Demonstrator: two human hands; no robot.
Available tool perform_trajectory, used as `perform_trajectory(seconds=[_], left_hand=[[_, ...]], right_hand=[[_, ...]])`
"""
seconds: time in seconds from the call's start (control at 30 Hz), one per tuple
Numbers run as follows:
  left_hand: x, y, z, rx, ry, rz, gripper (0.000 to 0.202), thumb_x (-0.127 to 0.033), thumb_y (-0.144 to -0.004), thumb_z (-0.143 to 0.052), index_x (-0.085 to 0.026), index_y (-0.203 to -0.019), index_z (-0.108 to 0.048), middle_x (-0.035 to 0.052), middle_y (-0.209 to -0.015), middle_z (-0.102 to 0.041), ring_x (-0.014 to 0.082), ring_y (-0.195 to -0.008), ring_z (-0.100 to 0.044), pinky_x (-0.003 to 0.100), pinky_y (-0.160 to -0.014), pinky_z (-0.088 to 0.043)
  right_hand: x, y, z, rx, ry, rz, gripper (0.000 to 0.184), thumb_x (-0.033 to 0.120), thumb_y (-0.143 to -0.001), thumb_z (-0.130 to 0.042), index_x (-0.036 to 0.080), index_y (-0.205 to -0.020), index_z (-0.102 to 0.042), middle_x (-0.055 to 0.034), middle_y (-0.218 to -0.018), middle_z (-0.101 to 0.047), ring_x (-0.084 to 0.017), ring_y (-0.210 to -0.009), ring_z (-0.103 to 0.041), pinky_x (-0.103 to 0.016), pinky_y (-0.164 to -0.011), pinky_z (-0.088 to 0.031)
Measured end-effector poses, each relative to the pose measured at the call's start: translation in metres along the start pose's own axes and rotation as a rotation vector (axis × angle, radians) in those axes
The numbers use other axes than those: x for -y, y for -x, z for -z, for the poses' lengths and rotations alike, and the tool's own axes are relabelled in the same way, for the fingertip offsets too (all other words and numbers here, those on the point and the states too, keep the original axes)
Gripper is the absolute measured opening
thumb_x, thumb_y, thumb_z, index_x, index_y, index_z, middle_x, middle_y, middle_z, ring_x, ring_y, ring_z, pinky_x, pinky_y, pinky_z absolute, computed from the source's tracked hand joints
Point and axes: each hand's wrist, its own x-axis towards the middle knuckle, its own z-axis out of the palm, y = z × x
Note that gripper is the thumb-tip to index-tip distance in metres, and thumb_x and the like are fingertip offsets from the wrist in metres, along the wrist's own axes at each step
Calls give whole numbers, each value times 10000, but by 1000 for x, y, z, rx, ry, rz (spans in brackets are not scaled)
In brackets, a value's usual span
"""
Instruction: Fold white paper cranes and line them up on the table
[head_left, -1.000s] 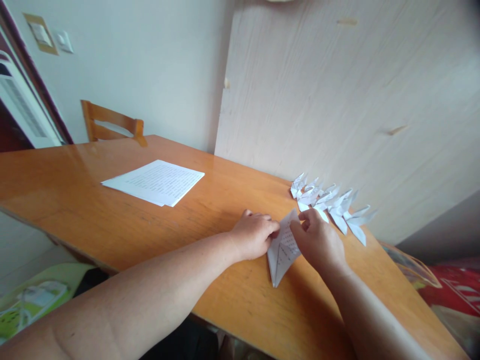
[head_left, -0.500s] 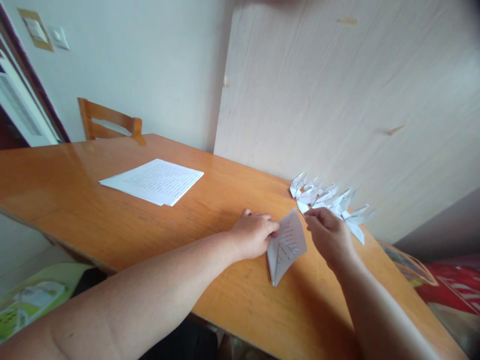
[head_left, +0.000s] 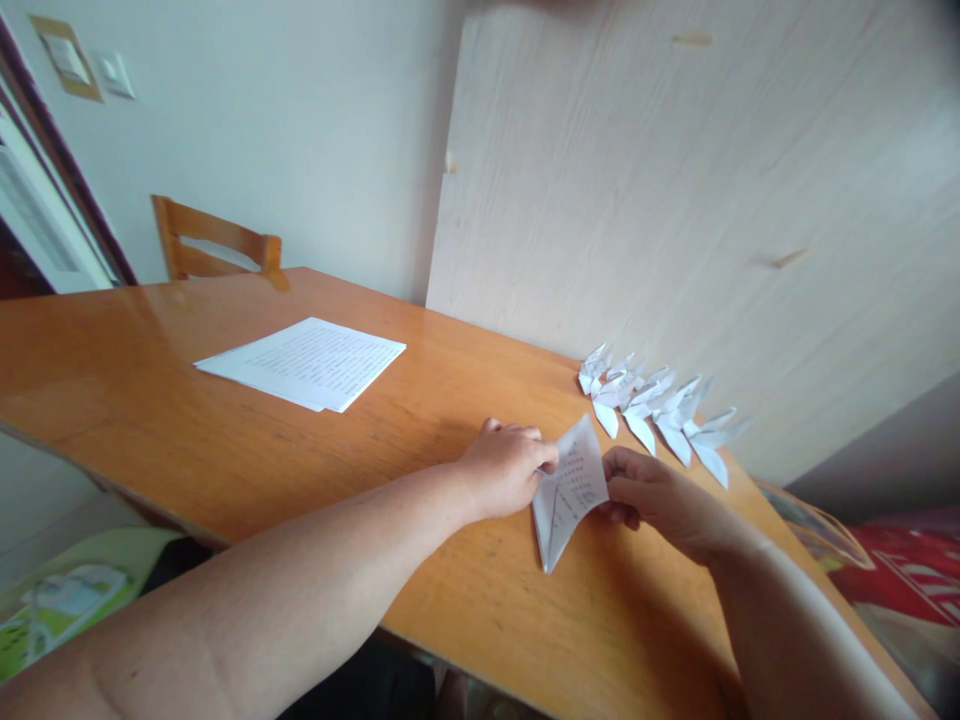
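A folded sheet of paper (head_left: pixel 571 492) with printed lines lies on the wooden table, creased to a point toward me. My left hand (head_left: pixel 510 468) grips its left edge, thumb on top. At the paper's right edge, my right hand (head_left: pixel 637 490) pinches the raised flap, with some fingertips hidden behind it. Just beyond the right hand, several folded paper cranes (head_left: pixel 656 405) stand in a slanting row.
A stack of printed sheets (head_left: pixel 307 362) rests on the left part of the orange-brown table (head_left: pixel 450 375). Behind it stands a wooden chair (head_left: pixel 217 240). A pale board (head_left: pixel 637 180) rises along the far edge. Red packaging (head_left: pixel 900 570) is at the lower right, off the table.
My right hand has come down from the upper right of the paper to its right edge and holds the flap there. The left hand stays put.
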Motion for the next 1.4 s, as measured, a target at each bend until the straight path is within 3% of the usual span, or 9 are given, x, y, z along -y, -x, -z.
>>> perform_trajectory(seconds=[0.5, 0.73, 0.9, 1.0, 1.13, 1.2, 1.27, 1.33, 1.4], left_hand=[[-2, 0, 1, 15, -25, 24, 185, -177, -850, -526, -266, -958, -648, 8, -981, -660, 207, -956, -617, 368, -815, -360], [-1, 0, 2, 13, -33, 13, 211, -161, -847, -515, -268, -958, -660, 12, -1007, -638, 207, -972, -611, 377, -828, -394], [-3, 1, 3, 17, -27, 16, 206, -157, -849, -525, -251, -962, -671, 30, -1026, -611, 199, -938, -613, 349, -811, -433], [-7, 1, 5, 22, -23, 14, 171, -237, -904, -509, -238, -944, -676, 44, -1022, -599, 205, -944, -607, 357, -833, -440], [-12, 3, 7, 44, -16, 30, 343, -551, -859, -588, -234, -966, -665, 56, -1023, -580, 251, -949, -588, 408, -856, -431], [-14, 3, 7, 54, -19, 41, 437, -612, -766, -669, -237, -990, -652, 58, -1031, -571, 271, -974, -575, 415, -865, -422], [-13, 4, 7, 67, -24, 47, 458, -594, -725, -717, -242, -1007, -640, 56, -1044, -566, 279, -1003, -564, 411, -869, -411], [-13, 4, 8, 87, -18, 38, 448, -578, -730, -723, -247, -1018, -633, 53, -1060, -566, 277, -1024, -558, 407, -873, -402], [-12, 4, 10, 107, -11, 12, 424, -561, -748, -720, -255, -1027, -630, 48, -1086, -571, 275, -1047, -553, 407, -877, -390]], right_hand=[[-9, -16, -14, -138, 108, 11, 150, 314, -788, -618, 215, -816, -509, 30, -654, -581, -125, -558, -534, -241, -517, -393], [-17, -26, -19, -360, 551, 62, 181, 382, -795, -607, 223, -800, -523, 9, -632, -573, -168, -583, -540, -273, -516, -342], [-19, -28, -20, -366, 641, 77, 191, 411, -824, -571, 225, -829, -530, -2, -661, -596, -176, -598, -547, -278, -532, -343], [-18, -27, -20, -369, 666, 65, 189, 407, -825, -573, 224, -819, -527, -10, -673, -608, -176, -608, -556, -276, -534, -336], [-18, -28, -20, -369, 662, 58, 179, 391, -831, -568, 217, -857, -535, -16, -697, -623, -178, -623, -578, -280, -553, -363], [-19, -29, -21, -402, 631, 75, 235, 380, -816, -586, 199, -965, -561, -35, -772, -643, -191, -663, -606, -299, -597, -419], [-22, -30, -20, -466, 585, 145, 429, 354, -788, -617, 181, -1174, -549, -87, -978, -655, -214, -768, -646, -338, -690, -485], [-23, -30, -20, -512, 552, 263, 647, 302, -774, -622, 212, -1390, -446, -136, -1258, -569, -252, -979, -650, -381, -817, -512], [-23, -28, -20, -498, 551, 378, 732, 250, -789, -595, 281, -1484, -367, -130, -1456, -425, -280, -1226, -549, -410, -934, -491]])
